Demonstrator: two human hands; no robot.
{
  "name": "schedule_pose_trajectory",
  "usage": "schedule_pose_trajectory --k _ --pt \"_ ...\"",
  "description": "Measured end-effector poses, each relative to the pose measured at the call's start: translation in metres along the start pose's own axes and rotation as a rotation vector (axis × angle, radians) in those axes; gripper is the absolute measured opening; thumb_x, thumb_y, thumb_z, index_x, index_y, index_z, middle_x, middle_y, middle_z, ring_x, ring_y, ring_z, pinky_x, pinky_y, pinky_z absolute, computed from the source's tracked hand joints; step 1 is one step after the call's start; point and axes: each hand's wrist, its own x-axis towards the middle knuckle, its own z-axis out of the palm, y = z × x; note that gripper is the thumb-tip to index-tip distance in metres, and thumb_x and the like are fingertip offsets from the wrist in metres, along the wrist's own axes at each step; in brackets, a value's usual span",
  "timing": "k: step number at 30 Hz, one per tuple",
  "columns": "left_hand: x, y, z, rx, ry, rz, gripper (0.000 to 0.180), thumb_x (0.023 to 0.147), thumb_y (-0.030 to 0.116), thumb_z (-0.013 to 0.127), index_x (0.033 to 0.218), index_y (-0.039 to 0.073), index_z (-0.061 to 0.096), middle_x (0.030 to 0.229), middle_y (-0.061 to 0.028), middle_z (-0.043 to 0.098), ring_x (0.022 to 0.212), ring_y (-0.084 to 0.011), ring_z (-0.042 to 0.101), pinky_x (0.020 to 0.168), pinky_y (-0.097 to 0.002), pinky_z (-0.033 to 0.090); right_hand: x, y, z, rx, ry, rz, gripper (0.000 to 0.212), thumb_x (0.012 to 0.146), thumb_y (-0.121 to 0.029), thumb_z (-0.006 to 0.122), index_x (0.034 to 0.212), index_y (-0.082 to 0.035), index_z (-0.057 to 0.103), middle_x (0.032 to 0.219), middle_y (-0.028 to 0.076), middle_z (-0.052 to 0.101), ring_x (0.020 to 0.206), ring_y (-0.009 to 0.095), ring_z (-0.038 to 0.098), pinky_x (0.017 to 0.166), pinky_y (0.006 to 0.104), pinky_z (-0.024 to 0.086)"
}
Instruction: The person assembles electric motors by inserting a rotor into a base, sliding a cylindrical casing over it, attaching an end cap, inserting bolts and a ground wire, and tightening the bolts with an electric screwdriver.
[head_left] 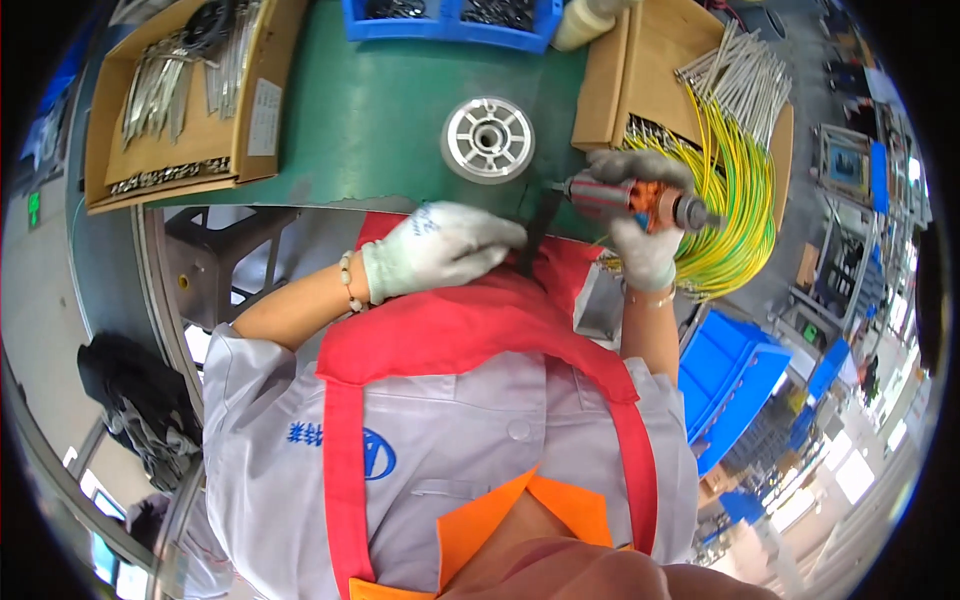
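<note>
My right hand (645, 250), in a grey-palmed white glove, is wrapped round a red and orange power screwdriver (605, 195). The tool lies almost level over the front edge of the bench, its slim tip pointing left. My left hand (445, 248), in a white glove, is by the bench edge in front of my red apron. Its fingers are pressed together and point right, close to a dark upright strip (541, 228); anything between them is hidden. Beyond the hands, a silver spoked metal wheel (488, 138) lies flat on the green bench top (365, 125).
A cardboard box (262, 120) with metal strips stands left. Another cardboard box (605, 85) at right holds silver rods and yellow-green wires (735, 225) that hang over its front. A blue bin (450, 35) with dark parts sits at the back. Blue crates (725, 370) stand lower right.
</note>
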Motion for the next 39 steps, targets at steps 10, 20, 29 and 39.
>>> schedule_pose_trajectory --k 10,20,29,39 --pt "0.010 -0.024 0.012 0.272 -0.668 -0.571 0.062 0.101 0.051 0.041 0.115 -0.006 0.060 0.111 -0.0250 0.067 0.104 -0.0406 0.064 0.092 -0.0467 0.049 0.000 -0.004 0.006 -0.120 0.091 -0.145 0.049 0.077 0.011 0.066 0.120 -0.003 0.047 0.103 0.018 0.065 0.096 0.028 0.065 0.084 0.0433 0.058" --pt "-0.002 -0.008 -0.046 0.136 0.408 -0.188 0.065 0.080 0.036 0.077 0.133 0.003 0.055 0.128 -0.0177 0.060 0.122 -0.0343 0.056 0.105 -0.0443 0.042 0.002 -0.017 0.009 -0.133 0.013 -0.030 0.034 0.071 0.015 0.057 0.101 0.000 0.058 0.105 0.020 0.063 0.094 0.030 0.066 0.081 0.0438 0.057" --pt "0.027 -0.041 -0.032 0.392 0.480 0.056 0.080 0.065 0.033 0.085 0.133 0.005 0.054 0.140 -0.0149 0.053 0.133 -0.0384 0.047 0.108 -0.0487 0.040 0.043 -0.050 0.047 0.056 -0.167 -0.353 0.023 0.086 -0.020 0.070 0.085 -0.008 0.050 0.068 0.007 0.049 0.060 0.022 0.051 0.060 0.0416 0.044" --pt "0.031 -0.035 -0.028 0.339 0.486 0.006 0.077 0.070 0.028 0.082 0.134 0.001 0.051 0.140 -0.0217 0.051 0.133 -0.0409 0.046 0.111 -0.0484 0.038 0.075 -0.003 0.076 -0.023 -0.107 -0.128 0.023 0.072 0.001 0.073 0.094 0.000 0.064 0.090 0.014 0.069 0.084 0.022 0.067 0.081 0.0336 0.055"
